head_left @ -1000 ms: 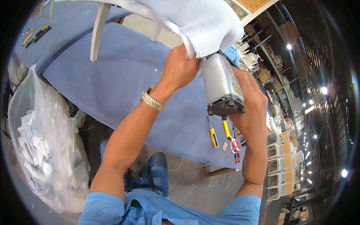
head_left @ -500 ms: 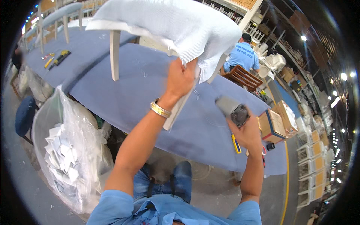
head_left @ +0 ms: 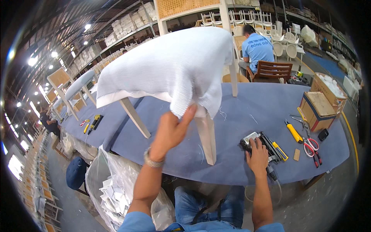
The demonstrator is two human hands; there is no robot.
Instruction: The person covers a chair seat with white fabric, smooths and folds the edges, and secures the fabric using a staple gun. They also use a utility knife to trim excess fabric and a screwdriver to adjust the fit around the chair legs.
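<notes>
An upholstered chair stands on the table, its seat draped in pale blue ribbed fabric (head_left: 154, 65) over a white layer, with pale wooden legs (head_left: 206, 139). My left hand (head_left: 170, 133) is closed on the fabric at the near seat corner, thumb on top and the other fingers partly hidden. The fabric bunches in folds above that corner. To the right, my right hand (head_left: 257, 156) rests with bent fingers over a black and silver staple gun (head_left: 272, 149) lying on the table. A hose connects at its near end.
Beside the staple gun lie a yellow-handled tool (head_left: 293, 132), red-handled scissors (head_left: 310, 147) and a small wooden block (head_left: 296, 154). Cardboard boxes (head_left: 319, 110) stand behind them. A plastic bag of white scraps (head_left: 116, 197) is below left. A co-worker (head_left: 258, 50) sits beyond the table.
My right hand has lowered the staple gun from the air onto the table. The left hand stays at the fabric corner. The view has tilted up and turned.
</notes>
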